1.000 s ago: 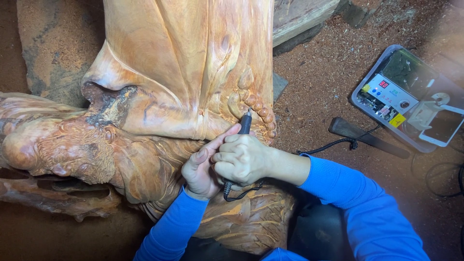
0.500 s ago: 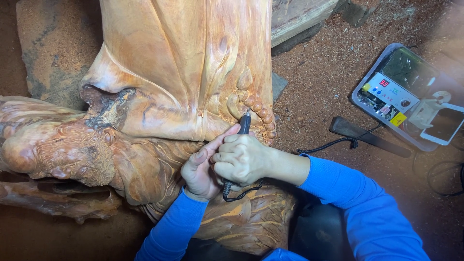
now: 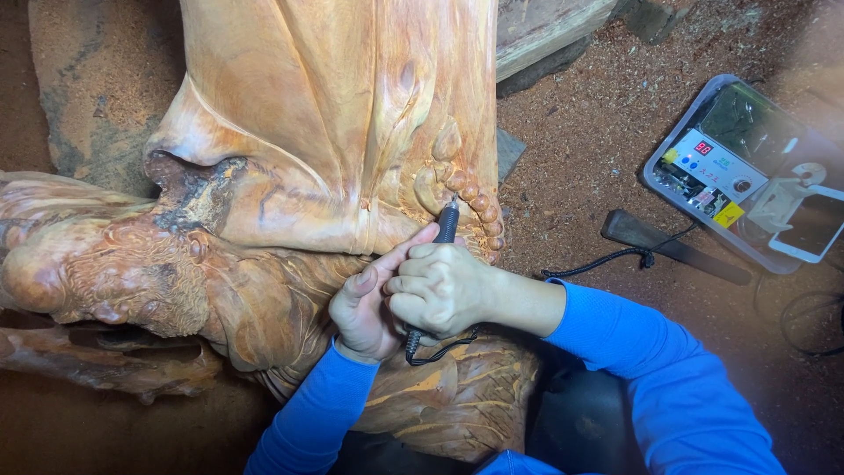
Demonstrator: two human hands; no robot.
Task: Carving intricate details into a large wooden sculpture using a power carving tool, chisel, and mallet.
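Note:
A large orange-brown wood carving (image 3: pixel 325 132) with folded drapery and a carved foot with toes (image 3: pixel 457 189) fills the left and centre. My right hand (image 3: pixel 440 286) is closed around a slim black rotary carving handpiece (image 3: pixel 447 224), whose tip touches the wood beside the carved foot. My left hand (image 3: pixel 365 303) lies just under and left of it, thumb stretched up along the tool, fingers resting on the carving. A black cord (image 3: pixel 440 350) leaves the tool's rear end below my right hand. Both sleeves are bright blue.
A clear plastic-covered control box (image 3: pixel 716 167) with a red display sits on the sawdust floor at right, a phone (image 3: pixel 813 224) on its edge. A dark wooden-handled tool (image 3: pixel 668 246) and black cable (image 3: pixel 598 262) lie nearby. A gnarled root base (image 3: pixel 97 264) juts left.
Hardly anything has shifted. Both hands stay in the same grip at the carved foot, with the tool tip at about the same spot on the wood.

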